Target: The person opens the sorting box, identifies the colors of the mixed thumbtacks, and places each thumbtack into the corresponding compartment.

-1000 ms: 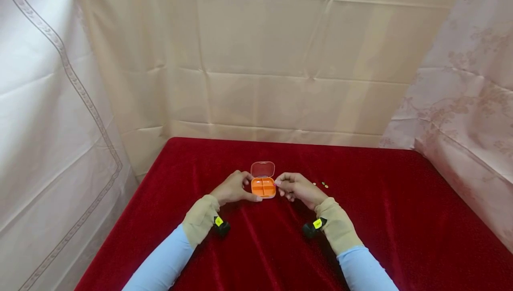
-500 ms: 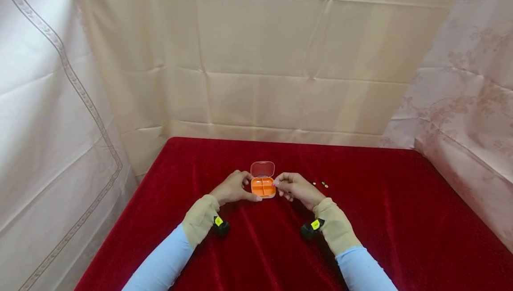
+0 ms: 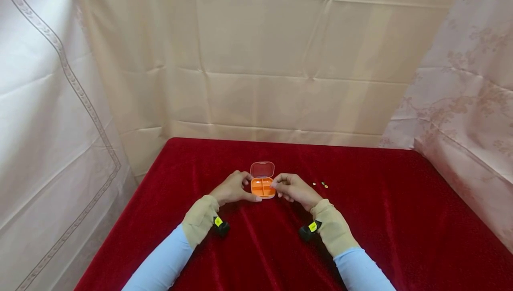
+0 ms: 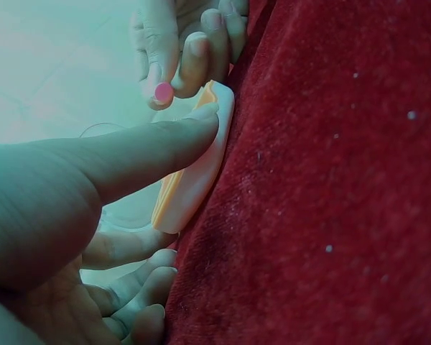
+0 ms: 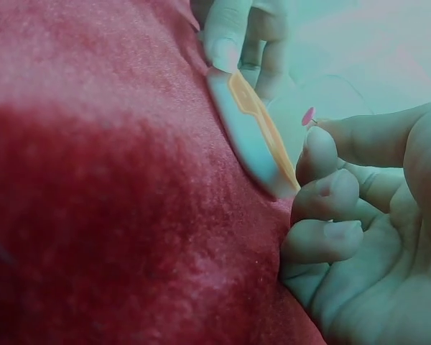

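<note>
A small white pill box with an orange four-part insert (image 3: 258,190) sits on the red cloth, its clear lid (image 3: 262,169) raised at the back. My left hand (image 3: 234,188) grips the box from the left, thumb at the near edge and fingers at the far side. Over the box's right side, my right hand (image 3: 297,190) pinches a pink thumbtack (image 5: 309,116) between thumb and index finger. Its flat round head (image 4: 164,92) shows clearly in the left wrist view, and a bit of thin pin is visible in the right wrist view. The other right fingers curl beside the box.
To the right of my right hand lie small tacks: a white one (image 3: 314,183), a green one (image 3: 323,183) and a yellowish one (image 3: 326,186). Red velvet (image 3: 401,206) covers the table. Pale curtains (image 3: 256,59) hang behind and at both sides.
My right hand has shifted slightly left with the thumbtack, farther over the box's right compartments. My left hand and the box have stayed put.
</note>
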A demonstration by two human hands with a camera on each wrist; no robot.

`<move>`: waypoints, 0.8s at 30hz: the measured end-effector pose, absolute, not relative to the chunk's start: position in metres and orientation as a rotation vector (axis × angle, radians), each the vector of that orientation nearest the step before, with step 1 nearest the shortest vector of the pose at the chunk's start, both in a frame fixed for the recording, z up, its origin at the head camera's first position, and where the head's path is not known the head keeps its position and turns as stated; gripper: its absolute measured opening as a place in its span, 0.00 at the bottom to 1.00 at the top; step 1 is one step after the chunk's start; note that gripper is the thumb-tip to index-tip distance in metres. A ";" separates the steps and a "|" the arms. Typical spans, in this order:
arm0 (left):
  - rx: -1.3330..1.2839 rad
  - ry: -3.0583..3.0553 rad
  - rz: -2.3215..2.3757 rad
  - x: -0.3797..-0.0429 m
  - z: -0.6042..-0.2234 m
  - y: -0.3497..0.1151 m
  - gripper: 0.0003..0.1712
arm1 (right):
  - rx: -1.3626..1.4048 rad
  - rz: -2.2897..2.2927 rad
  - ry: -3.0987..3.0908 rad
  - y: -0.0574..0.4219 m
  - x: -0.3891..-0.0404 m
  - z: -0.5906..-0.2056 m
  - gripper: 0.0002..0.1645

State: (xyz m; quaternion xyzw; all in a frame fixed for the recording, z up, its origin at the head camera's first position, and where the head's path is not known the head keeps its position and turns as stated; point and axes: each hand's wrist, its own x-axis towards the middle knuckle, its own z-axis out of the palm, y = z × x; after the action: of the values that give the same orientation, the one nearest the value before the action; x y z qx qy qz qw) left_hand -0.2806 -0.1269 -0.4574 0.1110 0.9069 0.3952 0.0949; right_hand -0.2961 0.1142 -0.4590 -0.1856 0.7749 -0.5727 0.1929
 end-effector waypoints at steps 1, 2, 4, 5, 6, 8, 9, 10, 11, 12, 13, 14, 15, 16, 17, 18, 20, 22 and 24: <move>0.327 2.688 1.174 -0.280 -0.457 -0.127 0.40 | -0.518 -1.603 2.183 0.113 -0.296 -0.459 0.14; 0.324 2.686 1.175 -0.280 -0.457 -0.127 0.40 | -0.519 -1.597 2.195 0.113 -0.296 -0.459 0.13; 0.325 2.682 1.176 -0.280 -0.457 -0.127 0.40 | -0.519 -1.584 2.212 0.111 -0.296 -0.460 0.12; 0.326 2.681 1.176 -0.280 -0.457 -0.127 0.40 | -0.520 -1.577 2.222 0.110 -0.296 -0.460 0.12; 0.324 2.680 1.177 -0.280 -0.457 -0.127 0.40 | -0.524 -1.563 2.239 0.109 -0.296 -0.461 0.11; 0.329 2.681 1.181 -0.280 -0.456 -0.127 0.40 | -0.528 -1.537 2.277 0.108 -0.296 -0.463 0.11; 0.334 2.682 1.183 -0.280 -0.456 -0.127 0.40 | -0.529 -1.527 2.293 0.107 -0.296 -0.464 0.10; 0.331 2.682 1.184 -0.279 -0.456 -0.127 0.40 | -0.533 -1.513 2.316 0.107 -0.296 -0.464 0.10; 0.335 2.683 1.186 -0.279 -0.456 -0.127 0.40 | -0.535 -1.501 2.335 0.106 -0.296 -0.465 0.10; 0.336 2.685 1.184 -0.279 -0.457 -0.127 0.40 | -0.538 -1.488 2.357 0.106 -0.295 -0.465 0.10; 0.338 2.687 1.184 -0.280 -0.457 -0.127 0.40 | -0.539 -1.478 2.372 0.106 -0.294 -0.464 0.10; 0.340 2.688 1.181 -0.280 -0.457 -0.127 0.40 | -0.542 -1.467 2.387 0.105 -0.294 -0.464 0.09; 0.340 2.689 1.179 -0.280 -0.457 -0.126 0.40 | -0.544 -1.454 2.401 0.105 -0.293 -0.464 0.09; 0.339 2.689 1.176 -0.280 -0.457 -0.126 0.40 | -0.551 -1.441 2.415 0.105 -0.292 -0.463 0.09; 0.339 2.692 1.173 -0.280 -0.457 -0.126 0.40 | -0.559 -1.430 2.427 0.104 -0.291 -0.463 0.08; 0.337 2.694 1.171 -0.280 -0.456 -0.126 0.40 | -0.572 -1.419 2.439 0.104 -0.291 -0.462 0.08; 0.335 2.695 1.169 -0.279 -0.456 -0.126 0.40 | -0.598 -1.402 2.456 0.103 -0.290 -0.462 0.07; 0.336 2.698 1.168 -0.279 -0.455 -0.126 0.40 | -0.629 -1.382 2.480 0.103 -0.290 -0.462 0.06; 0.340 2.700 1.167 -0.278 -0.455 -0.126 0.39 | -0.660 -1.357 2.506 0.103 -0.291 -0.463 0.06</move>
State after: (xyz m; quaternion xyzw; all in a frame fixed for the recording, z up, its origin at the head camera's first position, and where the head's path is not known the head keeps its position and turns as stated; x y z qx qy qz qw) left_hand -0.2782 -0.1258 -0.4551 0.1145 0.9081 0.3926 0.0903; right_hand -0.2909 0.1025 -0.4632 -0.2243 0.8517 -0.4611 0.1082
